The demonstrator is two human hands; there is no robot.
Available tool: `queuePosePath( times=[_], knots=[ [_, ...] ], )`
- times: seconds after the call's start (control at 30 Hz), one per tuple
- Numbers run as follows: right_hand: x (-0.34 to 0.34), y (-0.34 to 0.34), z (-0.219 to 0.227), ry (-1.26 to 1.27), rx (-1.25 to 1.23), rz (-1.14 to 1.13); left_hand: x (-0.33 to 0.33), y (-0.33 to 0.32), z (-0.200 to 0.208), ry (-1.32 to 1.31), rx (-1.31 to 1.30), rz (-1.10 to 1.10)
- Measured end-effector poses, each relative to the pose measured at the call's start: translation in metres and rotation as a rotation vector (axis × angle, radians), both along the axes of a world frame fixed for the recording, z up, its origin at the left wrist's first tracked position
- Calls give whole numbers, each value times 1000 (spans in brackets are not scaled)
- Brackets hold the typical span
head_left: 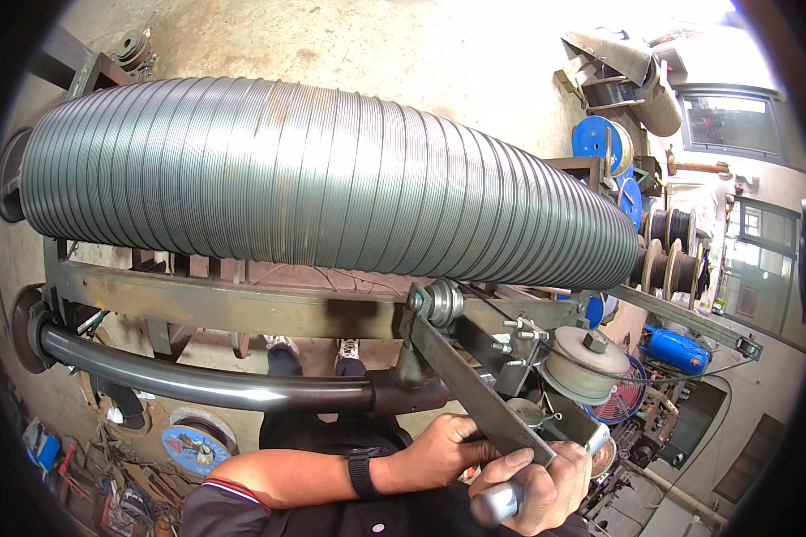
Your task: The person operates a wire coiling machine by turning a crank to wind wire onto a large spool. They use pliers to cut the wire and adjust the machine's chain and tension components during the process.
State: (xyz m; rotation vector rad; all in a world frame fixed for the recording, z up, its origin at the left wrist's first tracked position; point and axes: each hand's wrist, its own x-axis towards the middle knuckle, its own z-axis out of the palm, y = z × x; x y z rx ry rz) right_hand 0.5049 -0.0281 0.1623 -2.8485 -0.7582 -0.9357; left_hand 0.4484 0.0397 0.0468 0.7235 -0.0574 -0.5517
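My right hand (pixel 546 483) is wrapped around the end of a flat steel lever (pixel 475 380), and a rounded metal handle end (pixel 500 503) sticks out below the fist. Beside it, my left hand (pixel 443 452) has its fingers curled in under the lever; whatever they hold is hidden. The lever runs up and left to a grooved metal roller (pixel 445 302). Just above that roller lies a long grey drum (pixel 322 179) with close rings along its whole length. A dark shiny tube (pixel 206 371) carries the lever's mount (pixel 410 367).
A steel beam (pixel 215 300) runs below the drum. Right of the lever sit a bolted bracket (pixel 519 345) and a pale pulley wheel (pixel 587 362) with a cable. Blue reels (pixel 597 143), a blue tank (pixel 678 349) and a floor reel (pixel 197 447) stand around.
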Motion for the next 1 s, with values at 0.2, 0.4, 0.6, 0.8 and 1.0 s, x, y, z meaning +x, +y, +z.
queuePosePath(
  times=[0.2,0.4,0.6,0.8,1.0],
  knots=[
    [3,0,1,-11,2,10,1,-2,2,27,-35,35],
    [4,4,1,-13,10,-5,2,1,1,30,-18,7],
    [2,6,1,-15,-9,-10,3,7,0,46,-16,-30],
    [0,11,0,-6,-9,-33,4,15,4,106,0,-72],
    [1,12,3,9,-7,-32,4,15,4,32,29,-45]
  ],
)
